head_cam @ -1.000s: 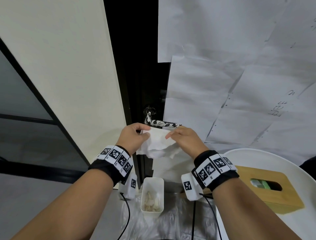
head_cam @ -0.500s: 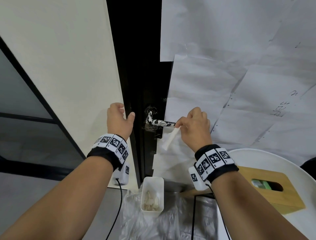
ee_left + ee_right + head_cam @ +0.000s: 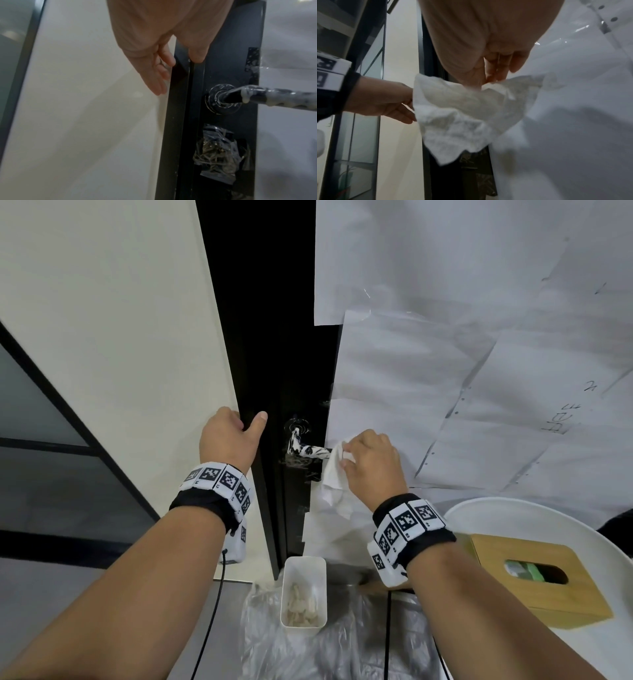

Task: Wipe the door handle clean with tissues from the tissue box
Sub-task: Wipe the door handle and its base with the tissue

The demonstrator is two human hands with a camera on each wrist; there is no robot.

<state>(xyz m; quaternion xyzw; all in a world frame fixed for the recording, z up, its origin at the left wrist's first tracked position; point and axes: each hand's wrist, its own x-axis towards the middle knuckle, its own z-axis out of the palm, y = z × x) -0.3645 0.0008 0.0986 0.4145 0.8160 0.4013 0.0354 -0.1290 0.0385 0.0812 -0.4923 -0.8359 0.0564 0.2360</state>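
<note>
The black door handle (image 3: 306,450), smeared with white streaks, sticks out to the right from its round base (image 3: 223,98). My right hand (image 3: 352,455) pinches a crumpled white tissue (image 3: 332,477) against the handle's free end. That end is hidden under the tissue (image 3: 462,115), which hangs down below my fingers. My left hand (image 3: 246,422) rests on the edge of the black door frame (image 3: 181,121), left of the handle. Its fingers (image 3: 159,78) lie straight on the cream wall and its thumb is on the frame. The wooden tissue box (image 3: 537,577) sits at lower right.
The tissue box stands on a round white table (image 3: 513,508). A small white bin (image 3: 303,590) with used tissues sits on a plastic sheet (image 3: 342,645) on the floor below the handle. White paper sheets (image 3: 445,371) cover the door. A taped plastic bundle (image 3: 221,155) hangs below the handle.
A second ago both hands held the tissue under the handle. The left hand let go and moved up-left to the door frame. The right hand brought the tissue onto the handle's end.
</note>
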